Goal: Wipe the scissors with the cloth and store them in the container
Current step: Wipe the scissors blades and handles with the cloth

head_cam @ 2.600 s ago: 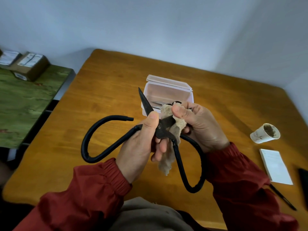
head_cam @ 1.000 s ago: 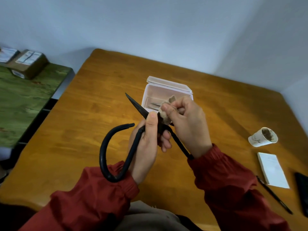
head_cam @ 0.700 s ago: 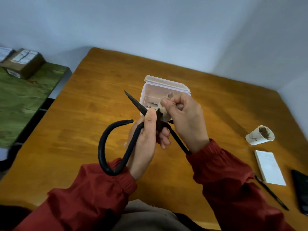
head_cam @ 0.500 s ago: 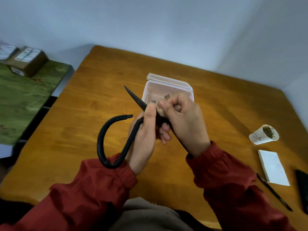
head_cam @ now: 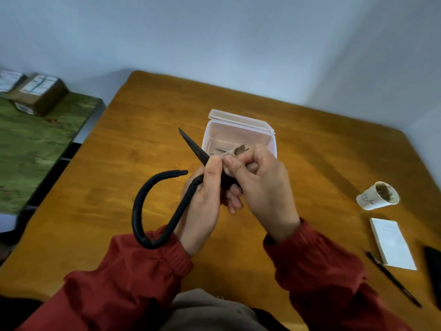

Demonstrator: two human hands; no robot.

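left hand [head_cam: 202, 204]: grips large black iron scissors [head_cam: 167, 211]
right hand [head_cam: 260, 187]: pinches beige cloth [head_cam: 235, 152] on blade
clear plastic container [head_cam: 238, 132]: lid open, behind

The container [head_cam: 238, 133] is set on the table [head_cam: 143, 144] behind the scissors [head_cam: 185, 203], perhaps with tools [head_cam: 220, 149] inside; cup [head_cam: 372, 197], notepad [head_cam: 391, 244] and pen [head_cam: 391, 277] lie rightward.

black scissors [head_cam: 152, 211], beige cloth [head_cam: 235, 152], red sleeves [head_cam: 133, 278].

The right hand [head_cam: 260, 187] hides 1 handle loop of the scissors [head_cam: 152, 206] and most of the cloth [head_cam: 235, 151]. Contents of the container [head_cam: 238, 126] are blurred. The right edge crops a black slab [head_cam: 434, 271].
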